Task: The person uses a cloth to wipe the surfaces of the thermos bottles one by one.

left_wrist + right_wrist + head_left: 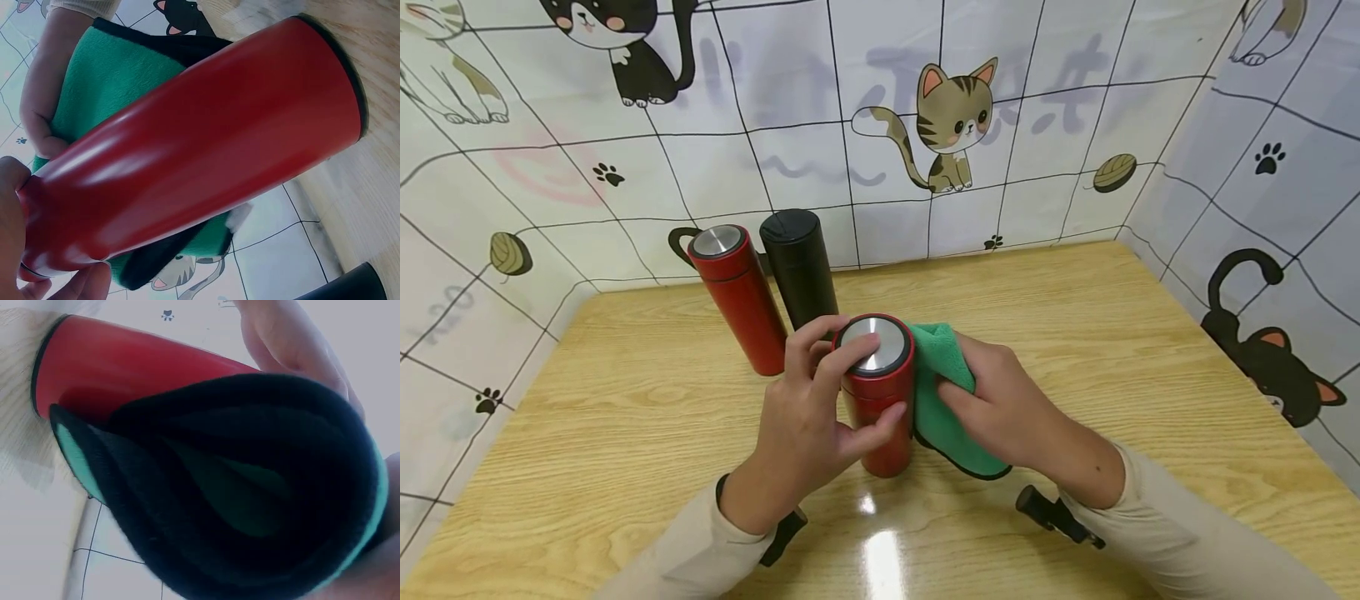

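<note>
The left grip (808, 425) holds a red, silver-topped cylindrical bottle (876, 390); just beside it, the right grip (1011, 400) pinches a green, black-edged cloth (943, 425), apparently wiping; another stroke would need steady bracing.

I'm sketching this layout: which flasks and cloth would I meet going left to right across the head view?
Farther silver-lidded red cylindrical flask, black cylindrical flask, nearer silver-lidded red cylindrical flask, green fabric cloth with dark edging.

Glare whitens the tabletop (685, 433) in the bright head view; wrist views are dimmer.
</note>
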`<state>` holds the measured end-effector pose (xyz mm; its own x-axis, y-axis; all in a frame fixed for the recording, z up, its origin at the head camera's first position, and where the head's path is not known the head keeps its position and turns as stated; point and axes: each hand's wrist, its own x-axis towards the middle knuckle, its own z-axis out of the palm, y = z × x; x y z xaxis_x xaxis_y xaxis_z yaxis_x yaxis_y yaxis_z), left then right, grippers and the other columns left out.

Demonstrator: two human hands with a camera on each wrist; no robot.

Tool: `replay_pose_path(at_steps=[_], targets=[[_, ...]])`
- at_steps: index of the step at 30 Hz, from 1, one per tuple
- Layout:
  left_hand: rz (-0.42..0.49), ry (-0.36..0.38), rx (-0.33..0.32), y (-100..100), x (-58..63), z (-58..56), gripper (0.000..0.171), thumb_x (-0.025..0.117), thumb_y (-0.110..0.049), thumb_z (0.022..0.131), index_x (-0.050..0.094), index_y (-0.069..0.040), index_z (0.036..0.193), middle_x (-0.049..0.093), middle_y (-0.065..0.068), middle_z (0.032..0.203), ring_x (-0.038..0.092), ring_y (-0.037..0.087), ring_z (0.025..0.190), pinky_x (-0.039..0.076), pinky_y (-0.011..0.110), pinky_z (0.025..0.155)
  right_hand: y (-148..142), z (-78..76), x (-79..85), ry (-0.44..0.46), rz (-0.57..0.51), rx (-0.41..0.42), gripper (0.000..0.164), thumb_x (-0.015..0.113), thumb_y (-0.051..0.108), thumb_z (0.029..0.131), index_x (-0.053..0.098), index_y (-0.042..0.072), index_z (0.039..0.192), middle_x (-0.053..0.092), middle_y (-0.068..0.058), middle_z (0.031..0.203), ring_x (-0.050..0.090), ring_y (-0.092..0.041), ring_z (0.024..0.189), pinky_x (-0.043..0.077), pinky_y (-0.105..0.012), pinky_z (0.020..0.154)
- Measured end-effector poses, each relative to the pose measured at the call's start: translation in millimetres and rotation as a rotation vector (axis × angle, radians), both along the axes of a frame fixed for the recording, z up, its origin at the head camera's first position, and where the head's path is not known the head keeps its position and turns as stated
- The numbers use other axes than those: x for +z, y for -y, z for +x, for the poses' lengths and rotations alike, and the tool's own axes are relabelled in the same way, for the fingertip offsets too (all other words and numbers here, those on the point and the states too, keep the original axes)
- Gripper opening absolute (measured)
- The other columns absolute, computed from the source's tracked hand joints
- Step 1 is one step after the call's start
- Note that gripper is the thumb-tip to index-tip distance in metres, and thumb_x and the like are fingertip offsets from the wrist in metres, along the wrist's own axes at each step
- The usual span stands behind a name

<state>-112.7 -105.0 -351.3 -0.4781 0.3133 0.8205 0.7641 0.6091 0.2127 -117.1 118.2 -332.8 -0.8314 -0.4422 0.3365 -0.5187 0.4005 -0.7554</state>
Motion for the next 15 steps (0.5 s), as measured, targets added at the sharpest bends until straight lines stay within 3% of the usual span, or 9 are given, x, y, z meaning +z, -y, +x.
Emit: replay_pose_path(at_steps=[7,15], targets=[[0.007,-0.012,-0.004,-0.2,-0.4,-0.7,0.054,0.063,-0.047,0.091,0.053,-0.010,0.129,0.048,0.022,0.130,0.070,0.030,0.089,0.061,0.036,0.064,2.2,-2.4,-4.6,0.076,0.114,0.023,0.039,0.051,-0.002,0.090,0.060,0.014,0.124,0.069,0.003,0.106,0.059,-0.013,0.084,0.053,-0.026,0.075],[-0.018,0.012,0.000,2.2,1.3,0.5,0.057,0.067,-0.047,0.090,0.052,-0.010,0.131,0.045,0.022,0.133,0.070,0.031,0.093,0.063,0.038,0.068,2.0,-0.1,-2.3,0.030,0.046,-0.005,0.045,0.050,-0.004,0.090,0.059,0.013,0.130,0.070,0.002,0.118,0.064,-0.010,0.091,0.057,-0.028,0.080]])
